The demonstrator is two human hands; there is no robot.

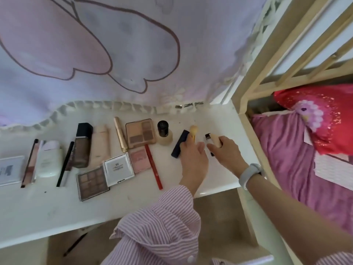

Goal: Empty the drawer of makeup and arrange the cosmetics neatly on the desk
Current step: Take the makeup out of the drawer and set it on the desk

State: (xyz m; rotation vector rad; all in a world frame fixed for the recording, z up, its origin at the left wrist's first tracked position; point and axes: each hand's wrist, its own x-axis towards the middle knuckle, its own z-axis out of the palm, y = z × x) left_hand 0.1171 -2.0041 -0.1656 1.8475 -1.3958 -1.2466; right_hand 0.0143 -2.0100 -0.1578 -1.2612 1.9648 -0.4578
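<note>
Cosmetics lie in rows on the white desk (57, 211). My left hand (193, 155) rests on a dark blue tube (179, 144) and grips a small cream-tipped brush (193, 131). My right hand (225, 152) holds a beige tube with a black cap (212, 139) just above the desk's right end. Left of my hands stand a foundation bottle with a black cap (163, 133), a beige eyeshadow palette (140, 133), a red pencil (153, 167), a pink blush compact (138, 159), a white compact (118, 168) and a brown palette (91, 183). The drawer is not in view.
More makeup lies farther left: a dark foundation bottle (82, 145), a white bottle (50, 159), a black pencil (65, 167). A printed curtain (95, 54) hangs behind the desk. A cream bed frame (246, 104) and pink bedding (298, 159) border the right side.
</note>
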